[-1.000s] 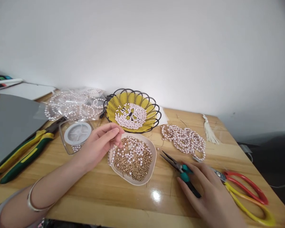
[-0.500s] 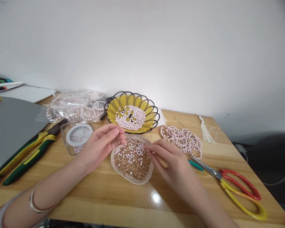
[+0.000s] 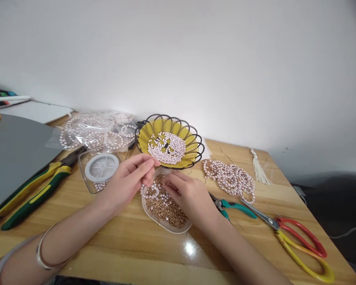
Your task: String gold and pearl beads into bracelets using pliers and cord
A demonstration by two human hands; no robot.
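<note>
My left hand [image 3: 129, 180] hovers at the left rim of a beige dish [image 3: 155, 218] filled with small gold beads and pale pearls, its fingers pinched on a strand of pearl beads [image 3: 150, 190] that hangs into the dish. My right hand [image 3: 189, 198] lies over the dish from the right, fingertips curled down among the beads beside that strand. Whether its fingers hold anything is hidden. Teal-handled pliers [image 3: 234, 206] lie on the wooden table [image 3: 130, 245] just right of my right hand.
A yellow wire-rimmed basket [image 3: 192, 136] of pearls stands behind the dish. A beaded pearl piece [image 3: 230, 178], a cream tassel [image 3: 259, 170] and red-and-yellow scissors [image 3: 302, 245] lie right. Left: a clear box with a thread spool [image 3: 101, 167], green-yellow pliers [image 3: 32, 192], bagged pearl strands [image 3: 91, 130], a grey sheet [image 3: 12, 154].
My right hand left the teal pliers on the table and moved left onto the bead dish, now close to my left hand. The left hand stayed pinched at the dish's rim.
</note>
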